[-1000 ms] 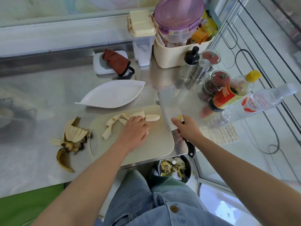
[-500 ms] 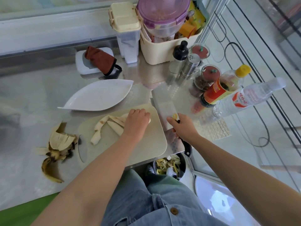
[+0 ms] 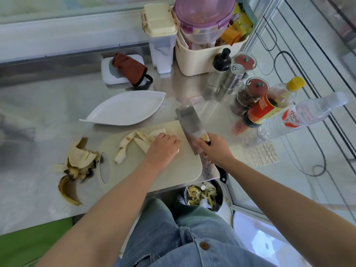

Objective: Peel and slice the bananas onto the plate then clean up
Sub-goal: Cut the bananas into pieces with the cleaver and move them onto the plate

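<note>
- The right hand (image 3: 215, 149) grips the black handle of a cleaver (image 3: 189, 126), its blade over the cutting board's right edge.
- Just beside it, the left hand (image 3: 163, 149) curls its fingers over peeled banana pieces (image 3: 134, 141) on the cutting board (image 3: 173, 170).
- Beyond the left hand, a white plate (image 3: 125, 108) sits on the table (image 3: 38, 112).
- Further left lie banana peels (image 3: 77, 164).

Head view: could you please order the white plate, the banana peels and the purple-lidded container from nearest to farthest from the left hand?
1. White plate, just beyond the left hand.
2. Banana peels, to its left on the counter.
3. Purple-lidded container, far back right.
</note>
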`<state>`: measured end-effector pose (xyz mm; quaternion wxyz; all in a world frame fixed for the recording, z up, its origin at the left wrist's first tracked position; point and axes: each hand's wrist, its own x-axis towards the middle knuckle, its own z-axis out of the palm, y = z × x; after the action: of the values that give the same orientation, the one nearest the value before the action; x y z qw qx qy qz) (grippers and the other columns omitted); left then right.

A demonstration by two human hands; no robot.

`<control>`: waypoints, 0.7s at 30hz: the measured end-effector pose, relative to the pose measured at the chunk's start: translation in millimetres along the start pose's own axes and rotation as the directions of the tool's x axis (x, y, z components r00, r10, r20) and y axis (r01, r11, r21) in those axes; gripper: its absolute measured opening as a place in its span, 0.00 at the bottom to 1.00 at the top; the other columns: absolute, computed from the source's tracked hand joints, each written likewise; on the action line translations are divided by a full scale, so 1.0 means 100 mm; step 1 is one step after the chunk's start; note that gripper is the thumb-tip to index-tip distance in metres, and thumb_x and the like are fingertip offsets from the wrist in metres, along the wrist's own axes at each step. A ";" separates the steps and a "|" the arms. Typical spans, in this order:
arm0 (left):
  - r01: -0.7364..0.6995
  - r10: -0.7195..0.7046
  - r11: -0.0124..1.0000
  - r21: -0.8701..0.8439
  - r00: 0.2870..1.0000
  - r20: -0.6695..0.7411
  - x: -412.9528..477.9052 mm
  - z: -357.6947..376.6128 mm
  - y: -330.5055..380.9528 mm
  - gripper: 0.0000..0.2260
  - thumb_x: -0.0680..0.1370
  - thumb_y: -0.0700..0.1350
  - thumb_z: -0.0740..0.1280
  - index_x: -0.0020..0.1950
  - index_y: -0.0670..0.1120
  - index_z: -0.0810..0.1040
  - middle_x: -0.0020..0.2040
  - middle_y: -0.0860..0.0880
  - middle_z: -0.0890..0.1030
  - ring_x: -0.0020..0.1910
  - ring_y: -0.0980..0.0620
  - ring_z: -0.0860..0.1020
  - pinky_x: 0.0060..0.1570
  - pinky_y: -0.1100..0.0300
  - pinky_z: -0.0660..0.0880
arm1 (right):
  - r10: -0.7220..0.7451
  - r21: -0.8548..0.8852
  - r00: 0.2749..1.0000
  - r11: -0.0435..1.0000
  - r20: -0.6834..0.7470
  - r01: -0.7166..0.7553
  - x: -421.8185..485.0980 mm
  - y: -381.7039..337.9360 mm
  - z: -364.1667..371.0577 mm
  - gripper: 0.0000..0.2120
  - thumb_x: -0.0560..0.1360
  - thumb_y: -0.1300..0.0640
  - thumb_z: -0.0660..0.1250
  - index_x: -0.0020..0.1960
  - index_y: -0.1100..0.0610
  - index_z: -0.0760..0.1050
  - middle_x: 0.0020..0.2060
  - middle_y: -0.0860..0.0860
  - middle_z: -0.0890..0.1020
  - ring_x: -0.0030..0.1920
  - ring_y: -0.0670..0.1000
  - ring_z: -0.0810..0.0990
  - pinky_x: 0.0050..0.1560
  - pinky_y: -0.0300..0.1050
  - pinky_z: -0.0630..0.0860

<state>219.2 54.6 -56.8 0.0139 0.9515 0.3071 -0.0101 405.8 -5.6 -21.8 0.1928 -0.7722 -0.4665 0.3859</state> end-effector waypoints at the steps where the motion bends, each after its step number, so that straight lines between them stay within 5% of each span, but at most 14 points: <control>1: 0.002 -0.002 1.000 0.000 1.000 0.013 -0.02 0.00 -0.01 0.11 0.62 0.38 0.76 0.41 0.45 0.80 0.38 0.48 0.78 0.37 0.47 0.77 0.43 0.54 0.75 | -0.005 -0.003 1.000 1.000 0.002 0.005 -0.01 -0.01 0.01 0.13 0.77 0.50 0.62 0.41 0.59 0.74 0.35 0.57 0.80 0.38 0.56 0.82 0.38 0.55 0.80; 8: -0.003 0.003 1.000 -0.009 0.999 0.054 -0.11 -0.04 -0.01 0.15 0.63 0.34 0.74 0.48 0.45 0.82 0.47 0.47 0.80 0.48 0.46 0.79 0.54 0.52 0.75 | -0.048 -0.101 0.999 0.994 0.004 0.048 -0.03 0.03 0.07 0.15 0.77 0.49 0.62 0.43 0.61 0.75 0.34 0.58 0.80 0.35 0.57 0.80 0.35 0.55 0.80; 13: -0.083 0.083 0.996 0.038 0.997 -0.007 -0.27 -0.05 0.00 0.11 0.66 0.33 0.66 0.44 0.44 0.81 0.39 0.47 0.80 0.41 0.45 0.79 0.55 0.50 0.76 | -0.118 -0.253 0.993 0.960 0.009 0.116 -0.03 0.04 0.10 0.17 0.78 0.48 0.62 0.37 0.59 0.67 0.31 0.56 0.75 0.34 0.57 0.75 0.32 0.48 0.68; 21: -0.087 0.089 0.995 0.045 0.995 -0.034 -0.34 -0.01 0.03 0.11 0.62 0.29 0.74 0.40 0.41 0.80 0.40 0.45 0.78 0.41 0.44 0.77 0.54 0.49 0.75 | -0.203 -0.461 0.977 0.863 0.057 0.206 -0.05 -0.01 0.16 0.12 0.80 0.49 0.58 0.42 0.56 0.65 0.33 0.53 0.73 0.34 0.57 0.72 0.33 0.46 0.65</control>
<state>193.1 32.4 -54.9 -0.0119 0.9643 0.2647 0.0012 392.1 -10.8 -29.0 0.0407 -0.7407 -0.6251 0.2429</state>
